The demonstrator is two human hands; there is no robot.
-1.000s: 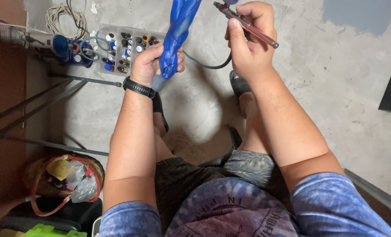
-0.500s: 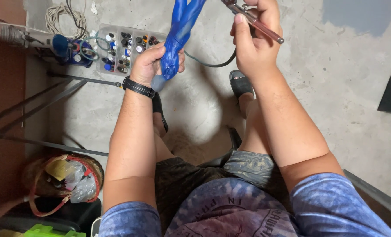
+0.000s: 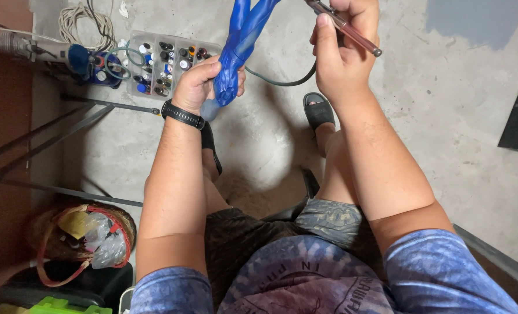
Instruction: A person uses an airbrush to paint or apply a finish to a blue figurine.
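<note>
The left hand (image 3: 199,86) is closed in a fist around the lower end of a glossy blue moulded figure (image 3: 240,46), a long plastic-looking piece that rises from the grip toward the top edge of the view, where its upper part splits into two limbs and runs out of frame. A black band watch (image 3: 181,114) circles the left wrist just below the grip. The right hand (image 3: 343,55) is held up beside the figure, a little apart from it, its fingers pressed together around a slim reddish-brown pen-shaped tool with a metal tip (image 3: 345,26), which lies tilted across the fingers with one end pointing down to the right. A thin dark hose (image 3: 282,81) curves from under the right hand toward the figure; where it ends cannot be told. Both hands are raised above the grey concrete floor (image 3: 445,116), over the person's knees and two dark slip-on sandals (image 3: 318,110). On the floor beyond the left hand lies a clear plastic tray of small paint bottles with coloured caps (image 3: 160,58), and next to it a coil of pale cable (image 3: 84,23). At the lower left stands a woven basket with a red rim, stuffed with crumpled bags (image 3: 87,238).
</note>
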